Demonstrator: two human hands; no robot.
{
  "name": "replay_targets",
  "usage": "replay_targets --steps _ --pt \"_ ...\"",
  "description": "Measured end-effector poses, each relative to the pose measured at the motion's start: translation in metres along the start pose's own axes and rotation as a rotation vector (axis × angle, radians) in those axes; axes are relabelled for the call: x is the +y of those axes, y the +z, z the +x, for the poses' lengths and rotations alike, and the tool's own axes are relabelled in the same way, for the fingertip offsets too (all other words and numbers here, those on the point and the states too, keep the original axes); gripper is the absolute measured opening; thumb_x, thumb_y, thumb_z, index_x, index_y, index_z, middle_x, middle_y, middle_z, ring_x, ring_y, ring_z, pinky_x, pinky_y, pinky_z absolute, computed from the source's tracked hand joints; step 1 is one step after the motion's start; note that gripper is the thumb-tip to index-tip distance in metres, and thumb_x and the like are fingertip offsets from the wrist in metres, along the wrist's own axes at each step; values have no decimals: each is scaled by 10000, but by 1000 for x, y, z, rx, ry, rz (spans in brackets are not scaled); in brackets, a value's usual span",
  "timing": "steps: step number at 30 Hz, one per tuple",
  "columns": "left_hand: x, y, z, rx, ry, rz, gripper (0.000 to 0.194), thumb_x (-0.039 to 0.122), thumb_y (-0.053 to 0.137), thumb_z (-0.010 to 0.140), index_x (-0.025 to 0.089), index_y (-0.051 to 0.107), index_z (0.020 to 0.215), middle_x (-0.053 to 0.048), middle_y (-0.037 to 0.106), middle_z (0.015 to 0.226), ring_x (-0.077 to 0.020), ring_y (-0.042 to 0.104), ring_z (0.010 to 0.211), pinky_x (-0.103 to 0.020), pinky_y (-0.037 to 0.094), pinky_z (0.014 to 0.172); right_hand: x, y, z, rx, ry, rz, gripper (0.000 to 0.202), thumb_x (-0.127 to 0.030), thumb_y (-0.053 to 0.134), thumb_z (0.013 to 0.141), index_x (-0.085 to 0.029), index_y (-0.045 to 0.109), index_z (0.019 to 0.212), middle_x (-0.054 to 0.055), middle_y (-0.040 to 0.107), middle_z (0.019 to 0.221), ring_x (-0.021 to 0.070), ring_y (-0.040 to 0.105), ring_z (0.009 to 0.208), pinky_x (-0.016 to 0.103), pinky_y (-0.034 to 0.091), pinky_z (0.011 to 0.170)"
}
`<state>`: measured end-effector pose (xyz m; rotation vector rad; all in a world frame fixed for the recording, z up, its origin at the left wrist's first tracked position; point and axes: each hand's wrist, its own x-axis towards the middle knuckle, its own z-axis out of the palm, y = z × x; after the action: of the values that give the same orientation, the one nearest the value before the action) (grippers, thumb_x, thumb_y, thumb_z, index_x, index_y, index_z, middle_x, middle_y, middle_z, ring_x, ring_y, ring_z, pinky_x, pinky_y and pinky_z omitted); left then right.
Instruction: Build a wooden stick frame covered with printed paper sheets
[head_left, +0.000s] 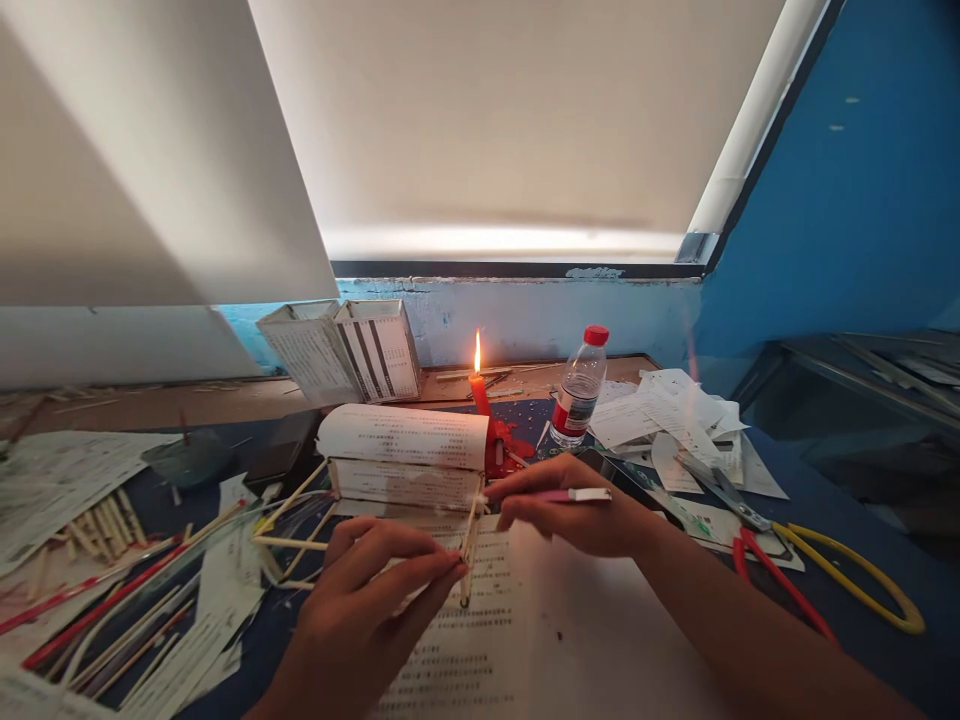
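Note:
My left hand [382, 590] is closed in a pinch on the near right end of a frame of thin wooden sticks [291, 543]; part of the frame is hidden behind this hand. Between the fingers of my right hand [574, 505] is a slim pink tool with a pale end [585, 495]; its kind is unclear. The right fingertips are close to the top of an upright stick pair [471, 535], and I cannot tell if they touch. Under both hands lies a printed sheet [457, 650]. Just behind stands a curved printed-paper piece [405, 440].
A lit red candle [479, 392] burns behind the paper piece, with red wax around its base. Right of it are a water bottle [579, 390], paper scraps [675, 410], scissors [855, 570] and red-handled pliers [780, 580]. Loose sticks [109, 525] lie left; two paper-covered boxes [379, 350] stand behind.

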<state>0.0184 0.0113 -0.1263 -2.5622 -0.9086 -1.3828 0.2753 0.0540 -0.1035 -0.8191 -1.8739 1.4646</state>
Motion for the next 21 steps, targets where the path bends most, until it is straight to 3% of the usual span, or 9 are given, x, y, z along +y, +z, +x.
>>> replay_targets --steps 2,4,5,8,12,15,19,21 --pt "0 0 0 5 -3 7 210 48 715 829 226 680 934 9 699 821 -146 622 716 -357 481 767 0 1 0 -10 -11 6 319 -360 678 926 -189 746 1185 85 781 932 110 611 644 216 497 554" --pt "0 0 0 6 3 15 196 55 700 843 226 682 937 8 699 829 -144 628 719 -358 481 777 0 1 1 -116 5 33 339 -367 684 920 -188 738 1203 90 783 944 110 612 634 220 502 549" --pt "0 0 0 5 6 16 195 55 699 844 225 685 939 8 699 830 -143 629 720 -359 479 779 0 1 1 -115 12 33 344 -372 683 920 -189 737 1205 91 784 943 110 611 625 217 498 536" --pt "0 0 0 1 6 9 199 45 714 830 214 686 931 8 693 820 -142 619 713 -360 471 777 -1 0 1 55 4 -19 315 -362 679 924 -192 749 1179 84 785 928 118 633 658 213 495 548" --pt "0 0 -1 -4 10 3 203 30 719 824 199 682 930 -3 691 829 -142 613 725 -363 467 783 1 -2 1 -74 16 12 331 -367 680 922 -194 741 1198 87 785 928 97 586 583 217 492 525" --pt "0 0 -1 -9 9 7 207 28 718 825 202 684 932 2 687 823 -139 610 718 -361 469 782 4 -4 2 68 1 -4 328 -359 684 920 -196 739 1200 82 786 930 94 589 599 209 487 529" --pt "0 0 0 -5 19 7 198 39 716 829 202 687 938 -1 686 826 -146 615 728 -354 476 771 6 -6 3 -79 4 19 339 -373 688 917 -199 738 1203 91 786 962 99 601 617 217 500 541" --pt "-1 0 0 -4 10 4 209 30 721 821 202 687 936 -1 688 826 -146 614 722 -354 475 768 7 -7 3 11 3 20 350 -383 685 919 -199 732 1213 96 783 980 106 619 653 207 488 536"
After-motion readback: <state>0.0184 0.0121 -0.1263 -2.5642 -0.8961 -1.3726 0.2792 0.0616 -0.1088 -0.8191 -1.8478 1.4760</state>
